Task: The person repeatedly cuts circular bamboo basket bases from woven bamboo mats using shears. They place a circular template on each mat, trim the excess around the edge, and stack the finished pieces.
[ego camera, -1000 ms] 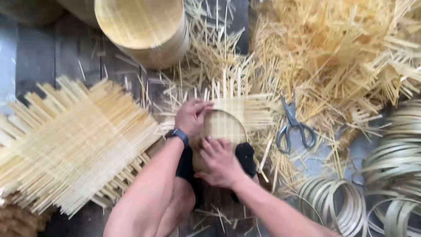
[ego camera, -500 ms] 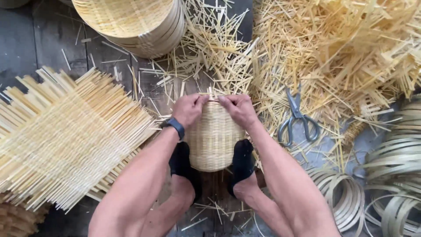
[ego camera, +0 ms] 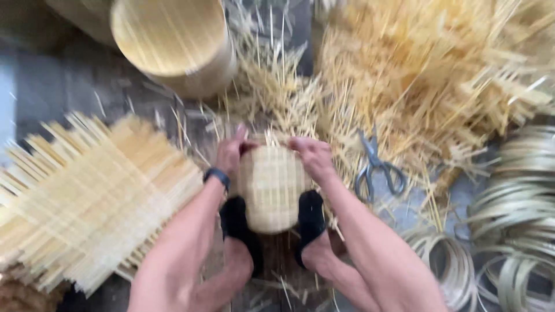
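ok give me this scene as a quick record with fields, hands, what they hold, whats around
left hand: left hand grips the far left rim of the small woven basket
right hand: right hand grips the far right rim of it
basket: on its side, wedged between two dark-socked feet
wrist: dark band on the left wrist
left of basket: flat woven mat with loose ends
right of basket: scissors on the floor
far side: stack of finished baskets, pile of loose strips
right edge: coiled hoops
image: motion-blurred
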